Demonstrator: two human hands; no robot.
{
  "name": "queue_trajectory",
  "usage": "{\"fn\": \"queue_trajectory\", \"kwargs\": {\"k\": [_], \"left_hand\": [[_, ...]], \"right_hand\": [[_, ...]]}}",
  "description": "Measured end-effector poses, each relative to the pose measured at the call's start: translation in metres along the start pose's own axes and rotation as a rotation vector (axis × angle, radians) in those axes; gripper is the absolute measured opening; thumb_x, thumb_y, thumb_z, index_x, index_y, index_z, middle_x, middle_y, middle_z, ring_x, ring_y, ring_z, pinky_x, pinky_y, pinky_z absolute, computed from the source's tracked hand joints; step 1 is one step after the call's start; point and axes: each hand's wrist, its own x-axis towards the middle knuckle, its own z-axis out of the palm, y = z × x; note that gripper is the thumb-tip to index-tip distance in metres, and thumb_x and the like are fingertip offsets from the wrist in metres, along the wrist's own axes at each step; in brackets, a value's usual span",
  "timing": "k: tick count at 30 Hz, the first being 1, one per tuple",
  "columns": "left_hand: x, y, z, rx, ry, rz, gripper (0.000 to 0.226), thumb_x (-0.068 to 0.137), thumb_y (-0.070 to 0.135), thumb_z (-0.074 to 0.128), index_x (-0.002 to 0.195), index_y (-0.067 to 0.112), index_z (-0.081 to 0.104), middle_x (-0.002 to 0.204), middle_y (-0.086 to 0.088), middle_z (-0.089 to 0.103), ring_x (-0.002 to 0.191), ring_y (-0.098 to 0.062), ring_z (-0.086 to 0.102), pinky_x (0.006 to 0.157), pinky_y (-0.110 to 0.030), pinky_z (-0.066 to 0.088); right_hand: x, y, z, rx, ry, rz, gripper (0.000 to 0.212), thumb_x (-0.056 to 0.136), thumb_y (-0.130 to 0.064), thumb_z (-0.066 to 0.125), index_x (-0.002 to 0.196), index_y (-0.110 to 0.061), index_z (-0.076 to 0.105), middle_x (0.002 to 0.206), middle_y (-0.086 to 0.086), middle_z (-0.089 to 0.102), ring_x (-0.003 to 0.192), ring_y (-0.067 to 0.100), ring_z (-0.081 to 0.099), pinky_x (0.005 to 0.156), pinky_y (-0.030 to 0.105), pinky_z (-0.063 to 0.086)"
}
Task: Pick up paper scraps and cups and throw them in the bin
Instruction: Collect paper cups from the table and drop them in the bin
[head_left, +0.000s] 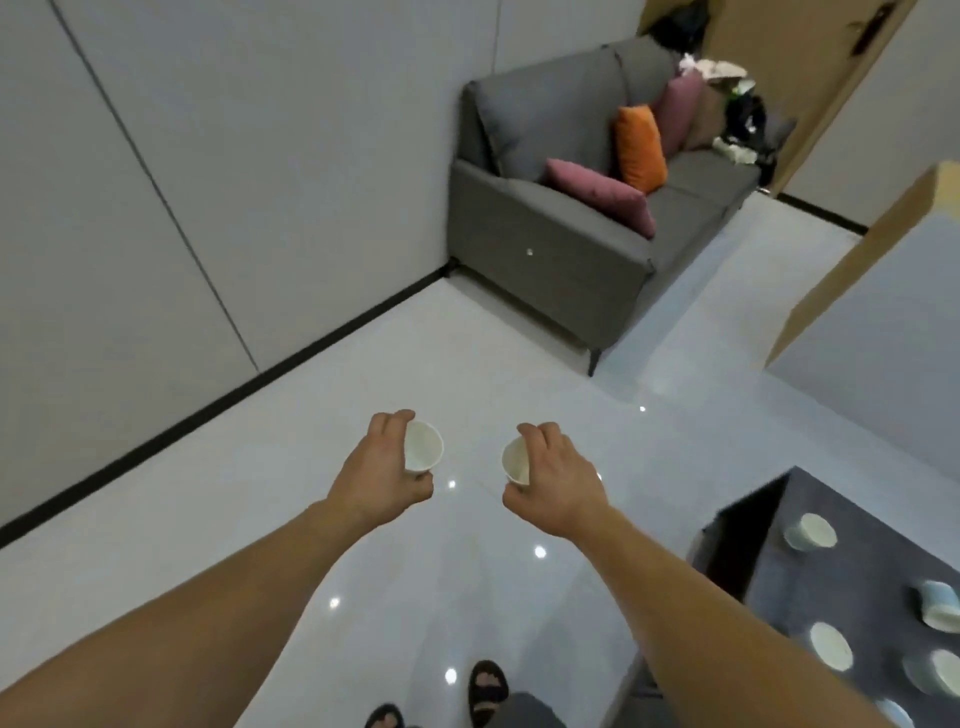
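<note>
**Grips full: one cup each, no bin in view**

Left grip (387, 467) is curled round a white cup (423, 448), fingers over the far side of its wall and thumb near the base. Right grip (558, 478) grasps a second cup (516, 461) in the same way. Both cups hang at the centre of the frame, well above the floor (234, 509). They are tipped so that their mouths face inward, and what shows of their insides looks empty.

These look like thin paper cups. I judge them very light, with soft walls that would buckle under a hard squeeze. The rim is probably the stiffest part, so the wall just under it is a sound place to take hold, and a light clasp should be enough. Crushing does no harm to rubbish, and empty cups could be nested to free a grip. Being so light, a thrown cup may drift, so letting go close over the bin seems safer.

More cups (810, 531) sit on the dark bench (769, 587) at the lower right of the frame, at least four of them. I cannot make out any paper scraps, and no bin shows anywhere.
</note>
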Motion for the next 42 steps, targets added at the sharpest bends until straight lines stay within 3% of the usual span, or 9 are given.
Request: {"fn": "queue_trajectory", "kwargs": {"k": [12, 21, 33, 42], "left_hand": [[-0.155, -0.120, -0.105, -0.057, 0.447, -0.537, 0.084, 0.078, 0.035, 0.070, 0.147, 0.024, 0.023, 0.141, 0.003, 0.030, 0.117, -0.020, 0.048, 0.090, -0.027, 0.044], [-0.323, -0.213, -0.150, -0.099, 0.753, -0.884, 0.085, 0.076, 0.036, 0.072, 0.145, 0.024, 0.025, 0.136, 0.003, 0.033, 0.111, -0.020, 0.051, 0.090, -0.030, 0.048], [-0.539, -0.361, -0.267, -0.065, 0.927, -1.157, 0.083, 0.075, 0.033, 0.075, 0.143, 0.023, 0.029, 0.135, 0.001, 0.035, 0.109, -0.022, 0.051, 0.090, -0.032, 0.049], [-0.539, -0.471, -0.328, -0.102, 0.916, -1.125, 0.081, 0.074, 0.036, 0.075, 0.140, 0.027, 0.029, 0.133, 0.005, 0.034, 0.108, -0.018, 0.050, 0.088, -0.028, 0.048]], "right_hand": [[0.052, -0.214, 0.049, -0.080, -0.200, -0.688, 0.072, 0.082, -0.046, 0.055, 0.144, -0.020, 0.031, 0.136, -0.001, 0.037, 0.118, 0.022, 0.044, 0.087, 0.033, 0.048], [0.003, -0.403, 0.103, -0.127, -0.320, -1.053, 0.073, 0.083, -0.049, 0.053, 0.146, -0.022, 0.028, 0.138, -0.004, 0.035, 0.121, 0.020, 0.042, 0.089, 0.031, 0.046], [-0.124, -0.662, 0.187, -0.002, -0.413, -1.190, 0.073, 0.084, -0.047, 0.056, 0.147, -0.020, 0.029, 0.141, -0.003, 0.034, 0.124, 0.020, 0.041, 0.096, 0.033, 0.046], [-0.107, -0.796, 0.249, -0.046, -0.443, -1.260, 0.072, 0.085, -0.045, 0.056, 0.147, -0.020, 0.029, 0.140, -0.002, 0.035, 0.123, 0.020, 0.041, 0.096, 0.032, 0.046]]}}
